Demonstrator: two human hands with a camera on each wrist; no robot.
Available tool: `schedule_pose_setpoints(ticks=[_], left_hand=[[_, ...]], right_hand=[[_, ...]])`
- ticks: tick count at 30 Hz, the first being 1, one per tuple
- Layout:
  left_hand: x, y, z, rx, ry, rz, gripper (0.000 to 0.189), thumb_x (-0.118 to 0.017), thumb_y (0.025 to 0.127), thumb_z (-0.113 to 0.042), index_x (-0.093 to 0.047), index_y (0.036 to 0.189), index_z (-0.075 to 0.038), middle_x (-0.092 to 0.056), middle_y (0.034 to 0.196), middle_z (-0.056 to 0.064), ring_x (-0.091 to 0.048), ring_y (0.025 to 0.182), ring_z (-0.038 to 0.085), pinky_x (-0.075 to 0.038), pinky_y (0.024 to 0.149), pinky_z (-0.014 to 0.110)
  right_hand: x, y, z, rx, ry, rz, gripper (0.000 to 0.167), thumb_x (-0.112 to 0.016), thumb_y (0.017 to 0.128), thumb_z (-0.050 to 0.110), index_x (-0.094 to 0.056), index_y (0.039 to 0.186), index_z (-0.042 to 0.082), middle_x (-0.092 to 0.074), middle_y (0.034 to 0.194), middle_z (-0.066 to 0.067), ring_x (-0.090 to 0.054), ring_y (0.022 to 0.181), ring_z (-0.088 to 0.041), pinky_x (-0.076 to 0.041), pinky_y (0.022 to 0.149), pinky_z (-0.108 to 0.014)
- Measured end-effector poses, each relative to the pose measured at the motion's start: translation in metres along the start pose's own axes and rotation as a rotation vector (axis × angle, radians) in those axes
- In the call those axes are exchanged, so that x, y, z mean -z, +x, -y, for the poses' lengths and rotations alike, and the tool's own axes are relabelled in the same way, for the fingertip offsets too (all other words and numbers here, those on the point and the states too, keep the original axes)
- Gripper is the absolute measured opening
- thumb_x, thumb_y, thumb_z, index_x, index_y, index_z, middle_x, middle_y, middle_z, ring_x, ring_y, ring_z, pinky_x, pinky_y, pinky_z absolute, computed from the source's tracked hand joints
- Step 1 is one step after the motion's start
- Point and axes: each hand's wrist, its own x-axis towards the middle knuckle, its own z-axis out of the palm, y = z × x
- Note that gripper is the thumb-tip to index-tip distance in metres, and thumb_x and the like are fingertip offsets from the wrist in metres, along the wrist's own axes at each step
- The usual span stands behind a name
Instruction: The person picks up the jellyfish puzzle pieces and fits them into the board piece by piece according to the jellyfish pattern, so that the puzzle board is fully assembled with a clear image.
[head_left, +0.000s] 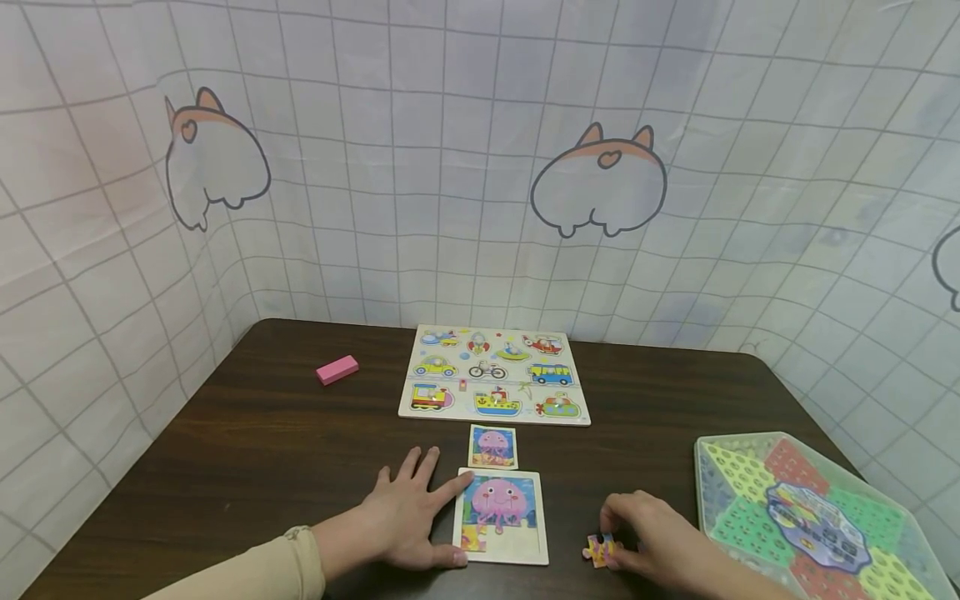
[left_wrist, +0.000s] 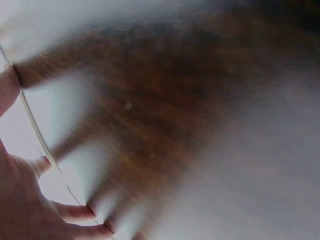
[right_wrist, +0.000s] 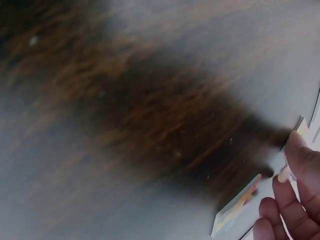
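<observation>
My left hand [head_left: 405, 521] lies spread on the table, its index finger and thumb touching the left edge of a white-framed jellyfish puzzle [head_left: 543, 537]. Its upper part shows a pink jellyfish, a yellow piece fills the lower left, and the pale base is bare at lower right. To the right of that frame, my right hand [head_left: 648, 533] pinches a yellow-and-purple jigsaw piece [head_left: 597, 551] at the table top. In the right wrist view the fingertips [right_wrist: 282, 187] and thumb curl together around something small and pale. The left wrist view shows spread fingers [left_wrist: 75, 212].
A small jellyfish picture card [head_left: 492, 447] lies just beyond the frame. Behind it is a vehicle peg puzzle board [head_left: 495, 375]. A pink block [head_left: 337, 370] sits at the back left. At the right stands a clear plastic box with a star-shaped game board [head_left: 817, 517].
</observation>
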Motion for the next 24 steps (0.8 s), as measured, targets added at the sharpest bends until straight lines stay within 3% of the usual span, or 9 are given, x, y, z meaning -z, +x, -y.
schedule_pose_setpoints(ticks=[6, 10, 17, 24], left_hand=[[0.000, 0.000, 0.000, 0.000, -0.003, -0.001, 0.094, -0.063, 0.080, -0.079, -0.031, 0.160, -0.040, -0.027, 0.167, 0.020, -0.026, 0.152, 0.047, -0.035, 0.107, 0.074], [0.000, -0.001, 0.000, 0.002, 0.002, -0.003, 0.094, -0.063, 0.080, -0.079, -0.031, 0.160, -0.040, -0.027, 0.167, 0.019, -0.027, 0.152, 0.047, -0.035, 0.107, 0.074], [0.001, -0.001, -0.001, 0.005, 0.009, -0.007, 0.094, -0.064, 0.080, -0.079, -0.032, 0.160, -0.040, -0.027, 0.167, 0.019, -0.027, 0.152, 0.046, -0.035, 0.107, 0.074], [0.000, -0.001, -0.001, 0.004, 0.011, -0.010, 0.094, -0.064, 0.080, -0.079, -0.031, 0.160, -0.040, -0.027, 0.167, 0.019, -0.027, 0.152, 0.046, -0.035, 0.107, 0.074]], right_hand=[[-0.001, 0.003, 0.004, -0.004, 0.046, 0.001, 0.031, -0.085, 0.082, 0.013, -0.057, 0.089, 0.022, -0.058, 0.085, 0.017, -0.049, 0.078, 0.004, -0.046, 0.065, -0.024], [0.000, 0.004, 0.005, 0.001, 0.167, 0.003, 0.025, -0.081, 0.087, 0.012, -0.058, 0.090, 0.021, -0.060, 0.085, 0.016, -0.052, 0.077, 0.006, -0.048, 0.066, -0.023], [0.006, 0.012, 0.014, -0.173, 0.430, 0.028, 0.011, -0.076, 0.091, 0.013, -0.067, 0.096, 0.013, -0.064, 0.086, 0.004, -0.059, 0.074, 0.000, -0.050, 0.066, -0.021], [0.005, 0.025, 0.025, -0.340, 0.631, 0.026, 0.024, -0.080, 0.089, 0.016, -0.071, 0.106, 0.000, -0.069, 0.087, -0.004, -0.066, 0.077, -0.014, -0.054, 0.069, -0.023]])
